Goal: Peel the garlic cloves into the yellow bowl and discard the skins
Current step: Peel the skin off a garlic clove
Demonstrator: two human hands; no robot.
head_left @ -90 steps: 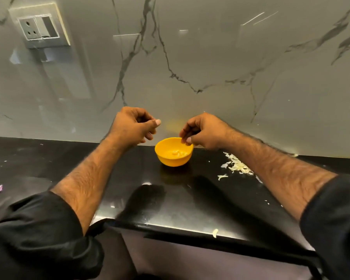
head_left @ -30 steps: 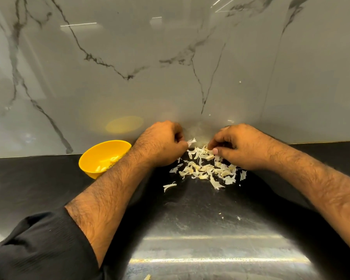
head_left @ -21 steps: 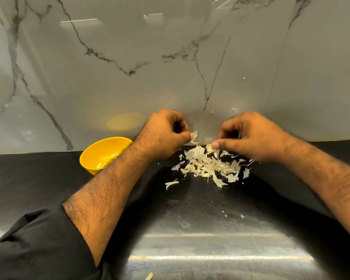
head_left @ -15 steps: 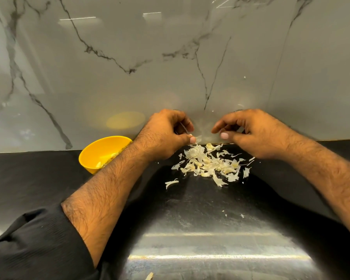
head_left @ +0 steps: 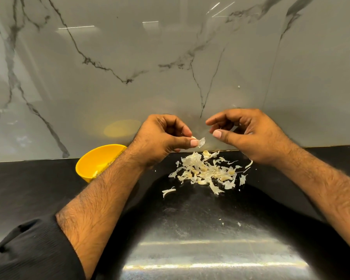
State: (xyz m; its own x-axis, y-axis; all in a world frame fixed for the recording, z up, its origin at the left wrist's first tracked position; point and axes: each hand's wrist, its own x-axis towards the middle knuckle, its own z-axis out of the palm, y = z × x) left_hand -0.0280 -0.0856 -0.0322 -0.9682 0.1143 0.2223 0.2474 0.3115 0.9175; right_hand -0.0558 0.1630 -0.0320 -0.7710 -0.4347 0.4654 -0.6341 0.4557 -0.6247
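Note:
My left hand [head_left: 162,138] is raised above the black counter, pinching a small garlic clove with a flake of loose skin [head_left: 200,142] sticking out past the thumb. My right hand [head_left: 249,134] hovers just to its right, thumb and fingers slightly apart; a pale sliver shows behind the fingers, and I cannot tell whether it is held. A pile of garlic skins [head_left: 206,172] lies on the counter below both hands. The yellow bowl [head_left: 93,162] stands at the left against the wall, partly hidden by my left forearm, with pale cloves showing inside.
The glossy black counter [head_left: 190,229] runs to a grey marble backsplash [head_left: 170,57] right behind my hands. A stray skin [head_left: 168,191] and small crumbs [head_left: 238,223] lie nearer to me. Black sleeves cover my upper arms.
My view has swung from the bowl to the skin pile. Both hands have risen off the pile. My left hand now pinches a clove, and my right thumb has drawn away from it.

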